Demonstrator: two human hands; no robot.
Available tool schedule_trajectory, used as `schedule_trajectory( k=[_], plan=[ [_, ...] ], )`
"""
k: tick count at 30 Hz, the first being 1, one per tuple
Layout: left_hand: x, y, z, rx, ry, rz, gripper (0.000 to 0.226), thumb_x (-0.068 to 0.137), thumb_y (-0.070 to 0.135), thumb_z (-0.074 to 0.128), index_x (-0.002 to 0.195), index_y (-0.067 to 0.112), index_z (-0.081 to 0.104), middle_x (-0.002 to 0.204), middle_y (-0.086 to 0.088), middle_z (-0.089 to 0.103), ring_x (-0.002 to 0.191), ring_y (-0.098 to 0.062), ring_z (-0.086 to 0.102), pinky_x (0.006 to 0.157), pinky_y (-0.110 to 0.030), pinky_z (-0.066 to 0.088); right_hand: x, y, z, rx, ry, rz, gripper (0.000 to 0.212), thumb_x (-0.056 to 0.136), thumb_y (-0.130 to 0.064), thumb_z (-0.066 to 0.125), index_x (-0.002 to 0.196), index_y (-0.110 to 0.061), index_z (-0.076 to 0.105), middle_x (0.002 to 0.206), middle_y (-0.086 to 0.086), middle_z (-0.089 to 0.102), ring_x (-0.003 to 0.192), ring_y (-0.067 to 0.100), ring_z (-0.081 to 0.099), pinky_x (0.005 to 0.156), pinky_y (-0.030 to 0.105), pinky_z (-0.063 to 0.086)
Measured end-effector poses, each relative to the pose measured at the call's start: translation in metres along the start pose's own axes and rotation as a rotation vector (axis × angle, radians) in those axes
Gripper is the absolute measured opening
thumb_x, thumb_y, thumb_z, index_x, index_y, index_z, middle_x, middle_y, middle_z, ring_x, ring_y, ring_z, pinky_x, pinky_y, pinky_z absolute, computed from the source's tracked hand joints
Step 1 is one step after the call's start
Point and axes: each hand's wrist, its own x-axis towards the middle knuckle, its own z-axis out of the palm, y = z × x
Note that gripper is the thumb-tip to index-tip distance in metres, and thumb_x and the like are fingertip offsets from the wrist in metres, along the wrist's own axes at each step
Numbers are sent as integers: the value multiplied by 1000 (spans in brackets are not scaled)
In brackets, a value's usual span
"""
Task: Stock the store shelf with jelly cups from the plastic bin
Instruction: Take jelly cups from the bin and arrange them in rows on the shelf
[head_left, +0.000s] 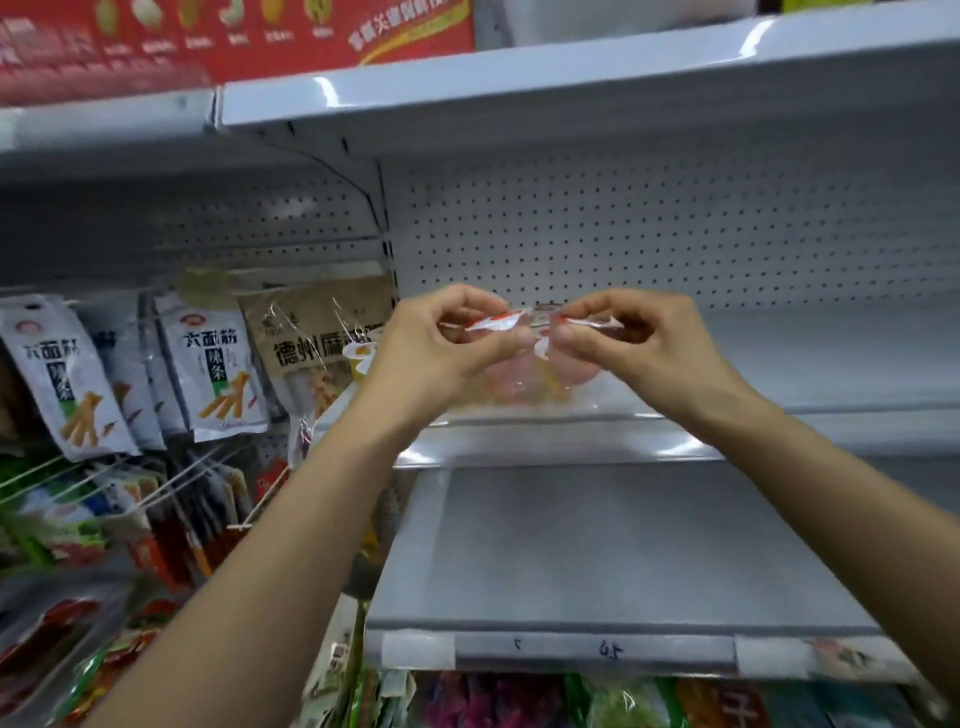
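Both of my hands are raised in front of the middle shelf (831, 395). My left hand (436, 348) pinches the red-and-white lid edge of a pink jelly cup (498, 364). My right hand (639, 343) pinches the lid edge of a second pink jelly cup (576, 364). The two cups hang close together just above the shelf's left end. An orange jelly cup (359, 358) stands on the shelf, partly hidden behind my left hand. The plastic bin is out of view.
The pegboard back wall (623, 234) rises behind the shelf. Hanging snack bags (218, 374) fill the bay on the left. A lower grey shelf (623, 561) juts out below my arms, with packaged goods under it. A red carton (234, 36) sits on the top shelf.
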Motion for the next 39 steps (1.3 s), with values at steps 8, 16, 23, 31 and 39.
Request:
schedule_trajectory(
  k=[8,16,23,31,39],
  plan=[
    [103,-10,33,160,24,-34,32,77,32,82,103,20,69,99,5,70,93,-11,65,82,-29,54,102,65,-50,-225,75,111,27,82,-28,75,107,-20,70,101,0,66,83,9,61,78,29,55],
    [155,-34,61,278,56,-48,24,77,30,79,97,23,67,95,6,68,87,-9,63,74,-24,51,166,136,-42,-349,-51,222,27,77,-11,79,101,-10,67,107,5,66,87,11,60,55,2,39],
    [173,-43,76,374,39,-47,33,76,32,79,106,22,68,99,6,68,83,-2,59,67,-16,43,189,170,-27,-429,-89,266,24,76,-22,80,95,-24,64,112,1,67,90,10,58,67,14,43],
    [177,-44,84,389,14,-49,26,77,30,78,97,21,64,94,6,66,86,-9,60,67,-19,47,190,168,-36,-633,-164,196,47,78,-42,74,122,-32,61,135,2,53,126,23,46,101,33,44],
    [182,-35,100,323,26,-53,29,74,41,80,81,23,59,84,3,64,81,-18,64,78,-39,58,157,107,-52,-73,-264,13,63,77,-18,79,134,-29,53,101,1,69,87,19,68,82,35,57]
  ],
)
